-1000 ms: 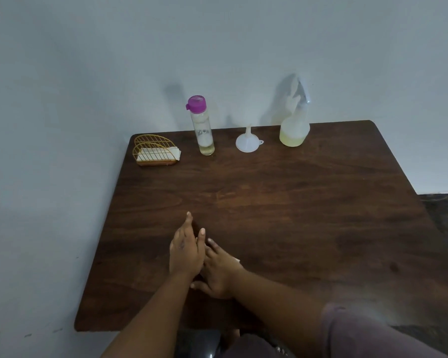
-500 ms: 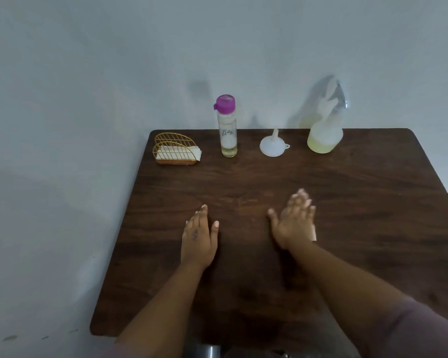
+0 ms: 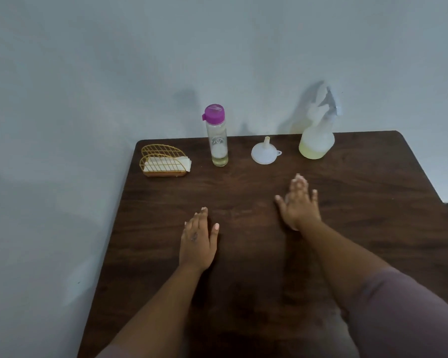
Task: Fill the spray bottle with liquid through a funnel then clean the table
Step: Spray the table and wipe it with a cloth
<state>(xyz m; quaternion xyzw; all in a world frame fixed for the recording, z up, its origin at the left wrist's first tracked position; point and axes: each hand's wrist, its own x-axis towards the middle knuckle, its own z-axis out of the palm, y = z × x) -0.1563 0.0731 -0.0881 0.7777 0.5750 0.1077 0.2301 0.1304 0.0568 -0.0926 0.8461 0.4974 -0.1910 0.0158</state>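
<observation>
A translucent spray bottle [image 3: 316, 142] with pale yellow liquid in its base stands at the back of the dark wooden table [image 3: 360, 202]. To its left a white funnel [image 3: 265, 154] lies mouth down. Further left stands a clear bottle with a purple cap [image 3: 217, 140], a little liquid at its bottom. My left hand [image 3: 198, 241] rests flat on the table with straight fingers. My right hand [image 3: 299, 205] lies flat further right and further back, pressing what looks like a white tissue; only slivers of it show at the fingertips and wrist.
A gold wire napkin holder [image 3: 163, 161] with white tissues sits at the back left corner. A pale wall runs behind the table and along its left edge. The table's right edge drops to a dark floor.
My right hand has slid from beside the left hand to the right and then toward the back of the table. The left hand has stayed flat in place.
</observation>
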